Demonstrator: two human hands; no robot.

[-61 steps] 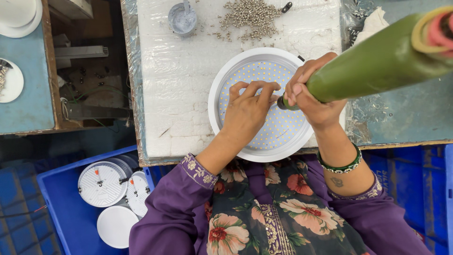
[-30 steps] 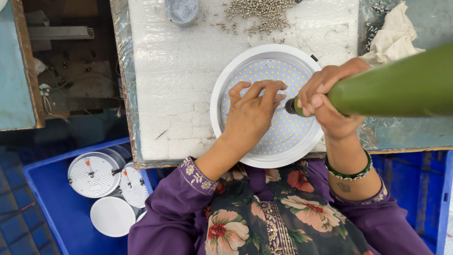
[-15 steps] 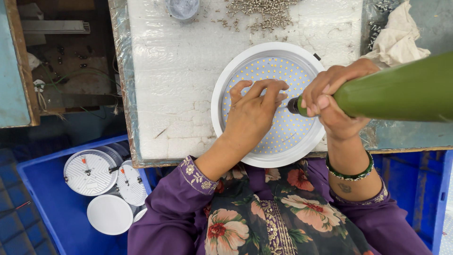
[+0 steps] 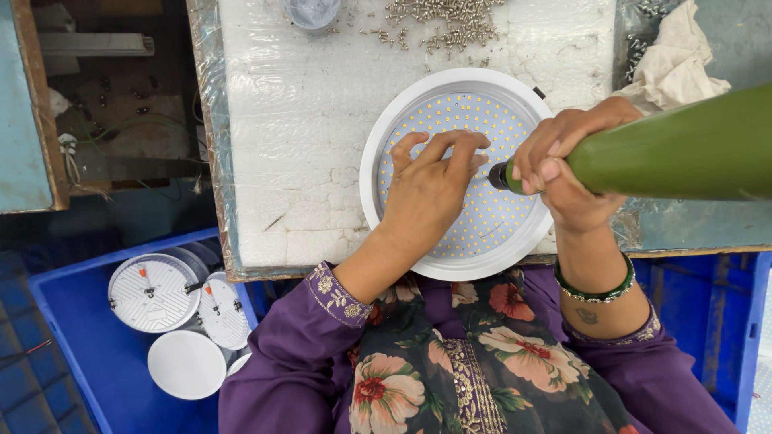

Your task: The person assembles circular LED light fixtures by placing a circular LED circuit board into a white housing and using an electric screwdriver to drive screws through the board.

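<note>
left hand flat on lamp panel, unmoved | right hand grip still grasping green screwdriver

Clothing: purple long-sleeved top, both sleeves pushed up the forearms. Cuffs edged with an embroidered band — pale floral motifs on purple, seen at the left cuff near the left hand and at the right cuff. Over the chest, a dark scarf or front panel printed with large pink, red and cream flowers and green leaves; 1 narrow gold-patterned strip runs down its centre. Right wrist, below the right hand — green bangles, stacked. Small dark mark on the right forearm, detail unclear.
</note>
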